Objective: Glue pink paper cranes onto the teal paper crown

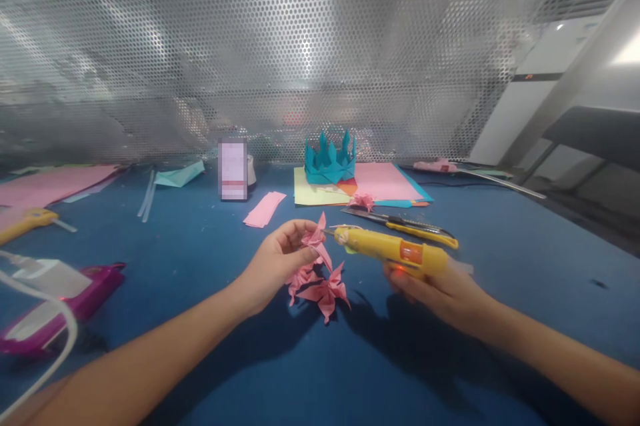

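Nearest, the blue surface [350,373] lies bare between the two forearms, which leaves room to draw either elbow back. At the near left a purple case [85,293] with a white cable [55,336] sits well apart from the work. The cable loops toward the left arm and, I judge, could snag a wide sweep.

The left hand [277,259] pinches a pink paper flower [316,238] between thumb and fingertips, just above the surface. Under it more folded flowers [324,291] lie in a bunch, touching the held one or joined to it, I cannot tell which. The right hand [440,293] is wrapped round the grip of a yellow glue gun [395,251], whose nozzle points left and meets the flower close to the thumb.

The step looks like gluing. It would go best with a small dab, the flower held steady, and the thumb kept back from the hot tip.

Just behind the gun lies a yellow-handled cutter [405,225], so there is little room to push forward; sideways and toward the body is freer. Beyond are a small flower [361,201], a pink slip [265,208], paper sheets [385,181] and a teal crown [330,159]. A second gun [25,221] lies far left. A mesh screen [300,46] closes the far edge, and the surface ends along a slant at the right
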`<state>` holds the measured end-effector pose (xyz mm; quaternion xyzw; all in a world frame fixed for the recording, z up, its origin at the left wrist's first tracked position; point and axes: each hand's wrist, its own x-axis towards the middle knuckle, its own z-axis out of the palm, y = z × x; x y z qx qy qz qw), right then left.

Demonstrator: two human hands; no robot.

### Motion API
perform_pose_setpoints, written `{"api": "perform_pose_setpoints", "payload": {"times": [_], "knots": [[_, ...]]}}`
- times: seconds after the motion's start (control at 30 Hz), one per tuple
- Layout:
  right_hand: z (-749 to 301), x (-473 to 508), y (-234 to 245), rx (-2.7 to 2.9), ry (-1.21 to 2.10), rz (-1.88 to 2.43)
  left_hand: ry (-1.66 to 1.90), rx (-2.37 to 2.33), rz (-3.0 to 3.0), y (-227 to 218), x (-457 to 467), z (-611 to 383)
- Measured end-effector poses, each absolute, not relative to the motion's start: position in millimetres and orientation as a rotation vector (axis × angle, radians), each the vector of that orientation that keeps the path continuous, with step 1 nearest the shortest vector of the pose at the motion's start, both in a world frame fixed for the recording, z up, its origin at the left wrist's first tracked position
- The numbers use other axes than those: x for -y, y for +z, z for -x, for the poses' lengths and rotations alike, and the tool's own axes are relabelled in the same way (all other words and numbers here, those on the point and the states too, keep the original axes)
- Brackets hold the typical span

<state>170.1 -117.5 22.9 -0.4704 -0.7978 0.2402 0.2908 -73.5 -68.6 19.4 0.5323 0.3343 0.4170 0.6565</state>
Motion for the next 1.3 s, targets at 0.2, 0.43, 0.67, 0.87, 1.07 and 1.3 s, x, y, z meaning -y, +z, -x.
{"api": "perform_pose_setpoints", "payload": {"times": [0.2,0.43,0.67,0.87,1.07,1.3], "knots": [[-170.1,116.0,23.0,2.179,0.567,1.251,0.934,-0.755,-1.199,19.0,68.4,74.5],[-177.9,114.9,24.6,2.199,0.339,1.323,1.035,-0.762,-1.186,25.9,68.7,71.6],[-181.5,106.5,24.4,2.398,-0.013,1.427,1.043,-0.798,-1.183,29.9,73.4,71.5],[-173.9,89.7,27.6,2.461,-0.111,1.397,1.068,-0.801,-1.232,36.3,81.0,71.1],[-164.5,78.0,32.2,2.505,-0.097,1.342,1.003,-0.798,-1.404,37.8,88.5,69.7],[-148.8,97.1,43.5,2.245,-0.051,1.180,0.930,-0.942,-1.679,27.0,85.6,61.5]]}}
